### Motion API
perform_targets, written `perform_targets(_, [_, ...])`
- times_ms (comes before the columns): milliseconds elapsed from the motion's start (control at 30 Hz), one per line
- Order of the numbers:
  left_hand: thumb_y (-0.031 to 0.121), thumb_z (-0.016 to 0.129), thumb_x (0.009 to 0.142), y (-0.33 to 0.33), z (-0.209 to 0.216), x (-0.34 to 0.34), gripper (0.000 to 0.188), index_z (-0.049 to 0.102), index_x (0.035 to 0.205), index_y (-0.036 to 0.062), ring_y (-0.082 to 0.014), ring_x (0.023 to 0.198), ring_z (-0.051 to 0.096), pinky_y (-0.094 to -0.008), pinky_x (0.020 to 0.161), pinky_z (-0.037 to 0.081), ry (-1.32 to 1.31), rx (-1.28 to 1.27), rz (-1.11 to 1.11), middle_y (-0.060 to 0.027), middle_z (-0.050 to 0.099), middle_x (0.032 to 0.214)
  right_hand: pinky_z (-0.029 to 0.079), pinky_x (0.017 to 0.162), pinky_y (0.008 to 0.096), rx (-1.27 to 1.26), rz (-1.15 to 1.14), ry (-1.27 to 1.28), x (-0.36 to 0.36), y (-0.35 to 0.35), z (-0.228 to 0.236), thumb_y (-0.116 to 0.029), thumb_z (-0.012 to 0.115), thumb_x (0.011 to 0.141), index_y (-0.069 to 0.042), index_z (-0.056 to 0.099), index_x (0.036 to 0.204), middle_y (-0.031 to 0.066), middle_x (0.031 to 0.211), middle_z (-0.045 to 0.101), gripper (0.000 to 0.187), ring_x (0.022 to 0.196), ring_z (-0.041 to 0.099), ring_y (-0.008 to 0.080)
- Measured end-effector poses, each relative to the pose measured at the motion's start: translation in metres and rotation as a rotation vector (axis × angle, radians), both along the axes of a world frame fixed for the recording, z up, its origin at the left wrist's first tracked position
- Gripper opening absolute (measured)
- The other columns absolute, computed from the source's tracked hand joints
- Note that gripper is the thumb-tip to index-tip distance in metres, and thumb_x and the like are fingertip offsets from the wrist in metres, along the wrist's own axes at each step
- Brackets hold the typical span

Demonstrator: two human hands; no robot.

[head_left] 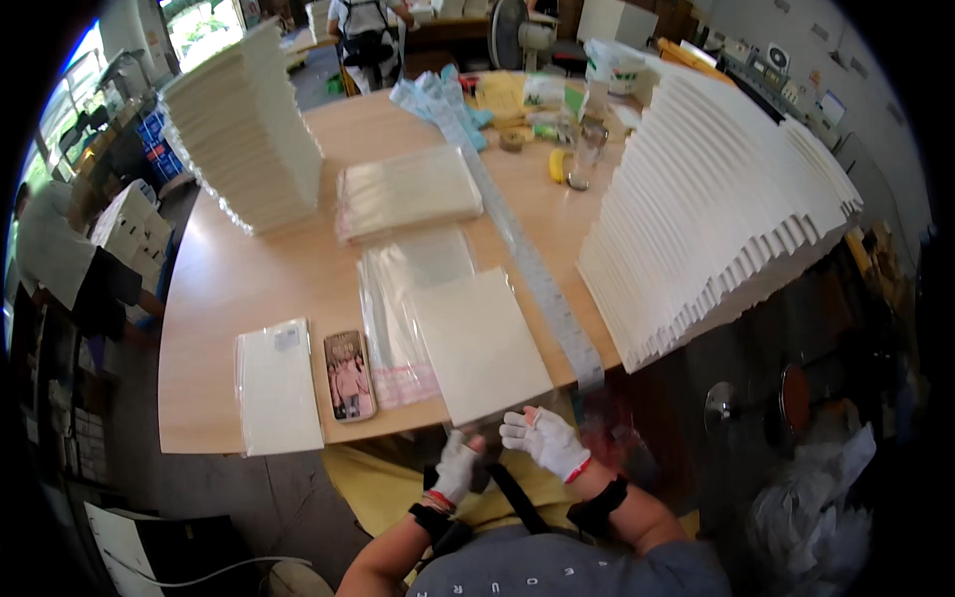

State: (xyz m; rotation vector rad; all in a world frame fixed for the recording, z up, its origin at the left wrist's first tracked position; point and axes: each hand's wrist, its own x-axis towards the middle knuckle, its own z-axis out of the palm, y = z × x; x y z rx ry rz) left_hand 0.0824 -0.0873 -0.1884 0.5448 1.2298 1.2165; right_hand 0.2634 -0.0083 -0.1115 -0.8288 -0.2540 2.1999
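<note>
Head view: everything is seen from above, with the hands low at the near edge.
Table (249, 289): a big rounded wooden top, crowded on the far and right sides; the barest patch is left of centre.
Right stack (706, 209): a tall fanned pile of white sheets that leans out past the right edge, so elbows are best kept off it.
Far-left stack (244, 124): a second tall white pile, well apart from the hands.
Bag pile (406, 191): a flat heap of clear bags, far of centre.
Open clear bag (403, 308): laid flat, its mouth end near, just left of the white sheet.
White sheet (479, 343): lies at the near edge, its near corner just beyond the hands; the corner looks like the part to be squared up first so it can be slid in cleanly.
Tape strip (532, 269): a long clear strip run from far to near along the sheet's right side, so it's easily snagged.
Packed sheet (277, 386): already bagged, near left, overhanging the edge a bit.
Phone (349, 375): lying between the packed sheet and the open bag.
Left hand (458, 466): gloved, fingers curled together, maybe pinching something thin; can't really be told.
Right hand (542, 438): gloved, fingers bunched at the near table edge, just beside the left; what's held, if anything, can't be made out.
</note>
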Motion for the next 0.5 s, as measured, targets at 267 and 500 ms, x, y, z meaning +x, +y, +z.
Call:
perform_targets(267, [0.036,0.048,0.096,-0.012,0.026,-0.037,0.045,0.061,0.118,-0.0006,-0.0134,0.094,0.059,-0.0269,0.083,0.047,0.002,0.099,-0.126,-0.0072,0.063,0.109,0.046,0.074,0.0386,1.534,0.369,-1.03,-0.05,-0.001,0.001,-0.014,0.062,0.077,-0.004,0.061,0.08,0.0133,0.084,0.055,0.011,0.084,0.055,0.0328])
perform_targets(500, [0.024,0.046,0.091,-0.01,0.023,-0.013,0.03,0.061,0.098,-0.0016,-0.0158,0.078,0.06,-0.0281,0.068,0.05,0.065,-0.253,0.323,-0.0065,0.063,0.087,0.048,0.073,0.0412,1.725,0.527,-0.95,-0.081,0.001,-0.005,-0.013,0.061,0.076,-0.006,0.058,0.077,0.0131,0.086,0.055,0.008,0.083,0.057,0.0332])
